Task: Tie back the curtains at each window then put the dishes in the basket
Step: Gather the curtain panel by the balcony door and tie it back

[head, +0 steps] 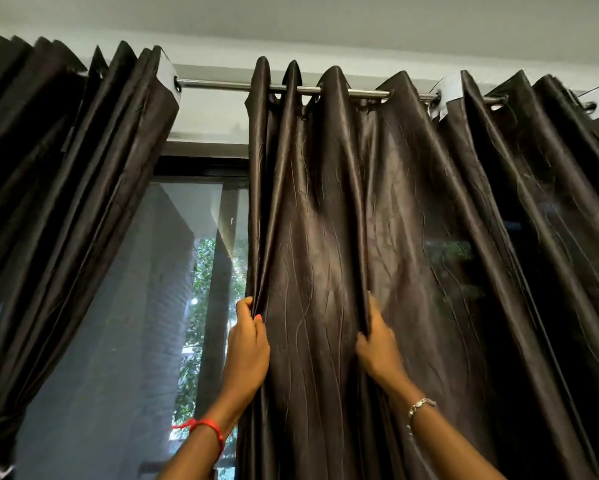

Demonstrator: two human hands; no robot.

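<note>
The left grip (248,341), a bare hand, is clenched on the leading edge of the dark brown curtain panel (325,220), with the thumb in front of the cloth and the fingers curled behind the hem. The right grip (377,348) grasps the same panel a few folds further right. Its fingers are tucked into a vertical pleat and its thumb lies on the front of the fabric. Both arms reach upward, and the cloth between them hangs in loose folds. A red thread bracelet (204,426) circles the left wrist and a silver bracelet (421,405) the right.

The held panel is glossy with a faint wavy pattern. It hangs by eyelets from a metal curtain rod (215,85) and covers the middle of the window. Just to its right on the same rod, another dark panel (550,202) runs to the edge of the view.

On the left, a second curtain (66,202) is bunched along the rod and sweeps down to a tight gather at the lower left corner. Whether a tie holds it there cannot be made out.

Between that curtain and the held panel, the dark-framed window pane (135,306) is uncovered. Through it show a brick wall (166,306) and green foliage (201,271).
</note>
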